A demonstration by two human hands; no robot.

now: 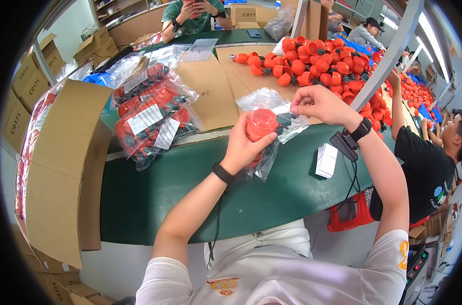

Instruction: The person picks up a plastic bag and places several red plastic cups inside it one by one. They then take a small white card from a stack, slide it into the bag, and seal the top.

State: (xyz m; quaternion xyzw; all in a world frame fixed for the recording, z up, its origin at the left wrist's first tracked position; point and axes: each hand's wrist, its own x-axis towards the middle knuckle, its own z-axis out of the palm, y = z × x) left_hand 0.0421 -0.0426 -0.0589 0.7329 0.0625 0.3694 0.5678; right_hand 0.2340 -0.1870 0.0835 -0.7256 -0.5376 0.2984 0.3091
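Observation:
My left hand (pixel 246 145) grips a clear plastic bag (pixel 264 170) with red cup-shaped plastic parts (pixel 261 123) inside, one showing a dark end. The bag is held above the green table, its loose mouth (pixel 264 97) spread on the far side. My right hand (pixel 320 105) is closed in a pinch at the bag's right upper edge; the fingertips hide exactly how much plastic they hold. Left of my left hand, several filled clear bags (pixel 157 114) with white labels lie piled. A small stack of white paper slips (pixel 326 160) rests below my right wrist.
A large heap of red cup-shaped parts (pixel 322 63) covers the far right. An open cardboard box (pixel 63 168) stands at the left. A grey post (pixel 388 53) slants past the heap. Across the green table (pixel 190 208) a person (pixel 195 18) works; another sits at right.

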